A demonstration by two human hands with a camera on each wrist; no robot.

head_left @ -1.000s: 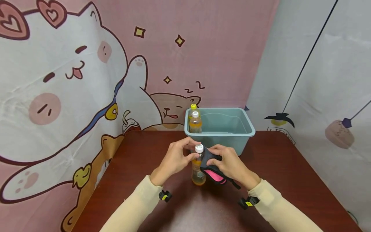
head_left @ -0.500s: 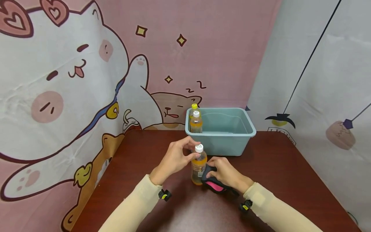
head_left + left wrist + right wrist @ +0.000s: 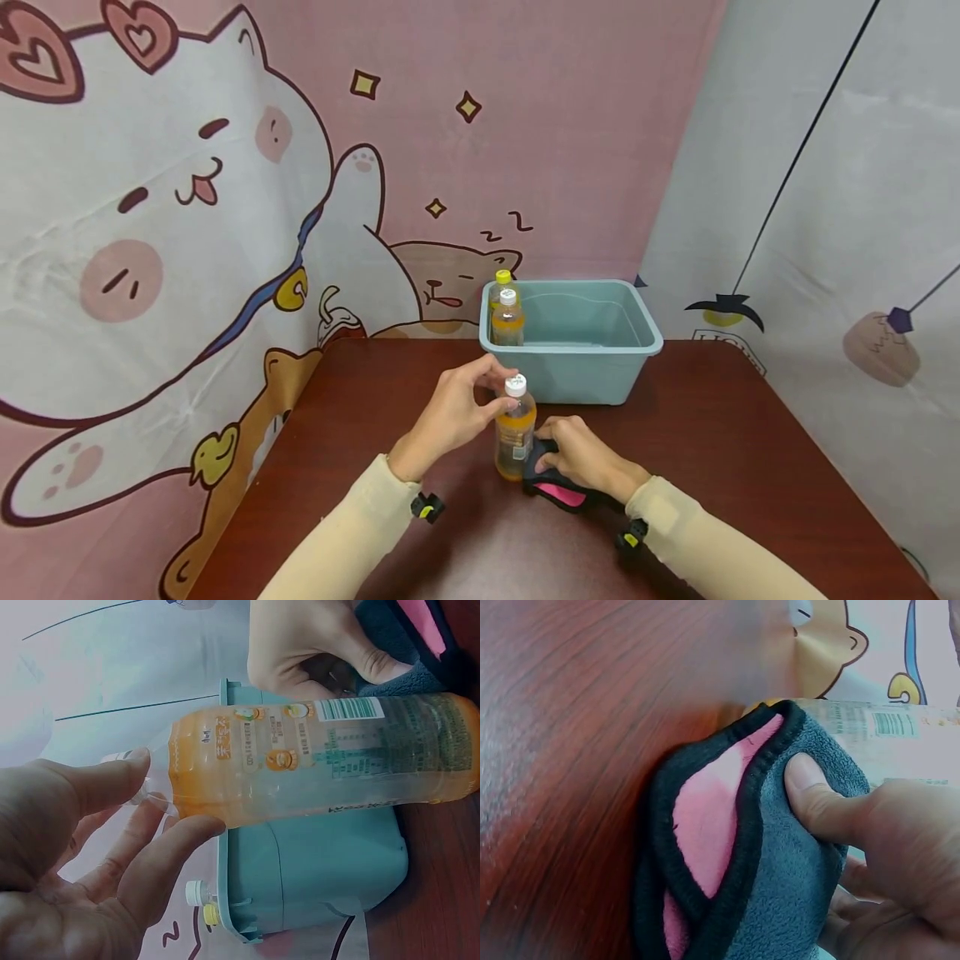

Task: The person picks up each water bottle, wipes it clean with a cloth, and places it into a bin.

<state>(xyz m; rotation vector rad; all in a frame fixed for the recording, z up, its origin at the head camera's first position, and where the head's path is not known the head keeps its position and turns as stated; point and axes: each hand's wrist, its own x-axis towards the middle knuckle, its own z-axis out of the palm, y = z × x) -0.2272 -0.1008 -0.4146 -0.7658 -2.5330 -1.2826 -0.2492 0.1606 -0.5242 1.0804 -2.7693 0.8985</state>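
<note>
A clear bottle with a white cap and orange-printed label (image 3: 515, 433) stands upright on the table. My left hand (image 3: 453, 408) holds it at the neck, thumb and fingers around the area just under the cap (image 3: 124, 759). Low on the bottle's right side, my right hand (image 3: 585, 457) pinches a folded cloth (image 3: 561, 493), dark grey outside, pink inside, edged in black. In the right wrist view the thumb presses on the grey fleece (image 3: 787, 877), and the cloth overlaps the bottle's lower part (image 3: 892, 727). The right fingers behind the cloth are mostly hidden.
A light blue-green plastic bin (image 3: 577, 375) stands behind the hands. Inside its left end are a white-capped bottle (image 3: 507, 321) and a yellow-capped bottle (image 3: 502, 277). The dark red-brown table (image 3: 375, 375) backs onto a cartoon-printed cloth backdrop (image 3: 585, 125).
My right hand has slid the cloth down from the bottle's upper right side to near its base. The left hand and the bottle keep their place.
</note>
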